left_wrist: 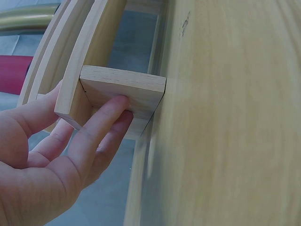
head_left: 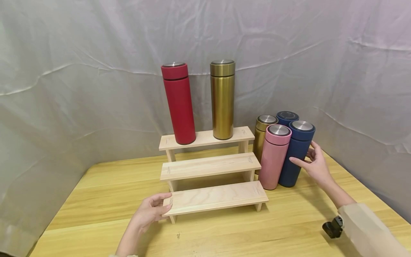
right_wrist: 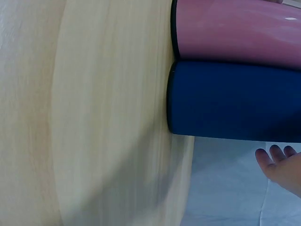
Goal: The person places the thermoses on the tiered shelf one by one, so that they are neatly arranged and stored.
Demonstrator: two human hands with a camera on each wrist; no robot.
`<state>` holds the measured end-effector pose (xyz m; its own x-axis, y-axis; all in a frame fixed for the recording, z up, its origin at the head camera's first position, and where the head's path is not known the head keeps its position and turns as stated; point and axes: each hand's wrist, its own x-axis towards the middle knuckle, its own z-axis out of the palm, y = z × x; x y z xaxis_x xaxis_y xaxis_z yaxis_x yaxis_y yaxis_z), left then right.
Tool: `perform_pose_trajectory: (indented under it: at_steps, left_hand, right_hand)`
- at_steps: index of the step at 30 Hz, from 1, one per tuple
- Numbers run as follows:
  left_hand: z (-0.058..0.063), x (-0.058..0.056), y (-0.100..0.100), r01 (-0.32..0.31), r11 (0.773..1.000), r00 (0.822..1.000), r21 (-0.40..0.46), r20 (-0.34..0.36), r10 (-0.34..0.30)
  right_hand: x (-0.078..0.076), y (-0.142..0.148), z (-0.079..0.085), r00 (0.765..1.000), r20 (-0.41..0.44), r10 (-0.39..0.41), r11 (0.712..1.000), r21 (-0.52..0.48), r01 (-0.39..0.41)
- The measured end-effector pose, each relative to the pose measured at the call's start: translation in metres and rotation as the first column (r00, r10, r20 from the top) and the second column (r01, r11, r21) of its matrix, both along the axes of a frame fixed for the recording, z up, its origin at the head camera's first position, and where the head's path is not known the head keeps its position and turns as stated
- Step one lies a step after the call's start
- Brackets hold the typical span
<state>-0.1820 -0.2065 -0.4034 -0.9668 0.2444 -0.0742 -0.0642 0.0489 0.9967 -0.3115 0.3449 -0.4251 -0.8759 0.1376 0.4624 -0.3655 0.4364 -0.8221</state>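
Note:
A three-step wooden stand point(head_left: 215, 198) stands on the table. My left hand point(head_left: 149, 210) grips the left end of its lowest step, thumb on top; in the left wrist view, fingertips touch the wooden leg point(left_wrist: 123, 84). On the top step are a red thermos point(head_left: 179, 103) and a gold thermos point(head_left: 223, 103), both upright. My right hand point(head_left: 316, 166) is beside the front blue thermos point(head_left: 295, 153), thumb in front of it. In the right wrist view, the visible fingers point(right_wrist: 277, 160) are apart from the blue thermos point(right_wrist: 230, 101). A pink thermos point(head_left: 274, 160) stands against its left side.
Behind the pink thermos are a second gold thermos point(head_left: 259, 137) and another blue thermos point(head_left: 287, 116), both partly hidden. Grey cloth point(head_left: 112, 89) hangs around the wooden table point(head_left: 96, 210). A small black device point(head_left: 333, 227) is at the right sleeve.

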Motion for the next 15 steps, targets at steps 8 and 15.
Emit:
perform_pose_trajectory:
  at_steps: [8, 15]
  left_hand:
    - [-0.001, -0.001, -0.001, 0.005, 1.0, 1.0, 0.005, 0.008, -0.005]
    - [0.0, 0.0, 0.0, -0.001, 1.0, 1.0, -0.004, 0.0, 0.001]
  right_hand:
    - [0.017, -0.021, 0.018, 0.999, 0.014, 0.036, 0.998, 0.05, -0.036]
    - [0.053, -0.057, 0.059, 0.997, 0.048, 0.056, 0.997, 0.055, -0.058]
